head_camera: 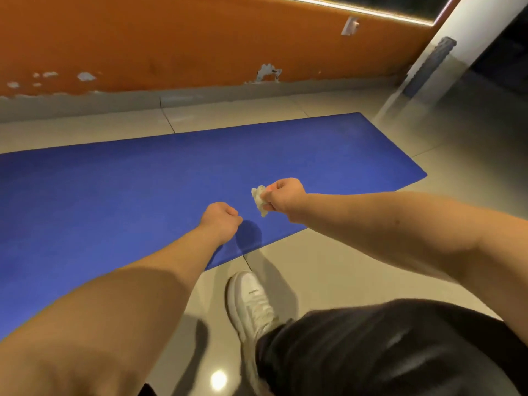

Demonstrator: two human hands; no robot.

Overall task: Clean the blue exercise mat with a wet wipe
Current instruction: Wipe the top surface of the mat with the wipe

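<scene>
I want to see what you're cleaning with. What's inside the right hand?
A crumpled white wipe pokes out of the right hand, above the blue mat. The part tucked inside the curled fingers is covered and cannot be seen.

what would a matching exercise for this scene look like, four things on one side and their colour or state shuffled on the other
Column 1:
1 exercise mat
2 wet wipe
3 left hand
4 shoe

Column 2:
a white, on the floor tiles beside the mat
b curled, holding nothing
c blue, spread flat
d crumpled, pinched in the right hand

Pairs: 1-c, 2-d, 3-b, 4-a
</scene>
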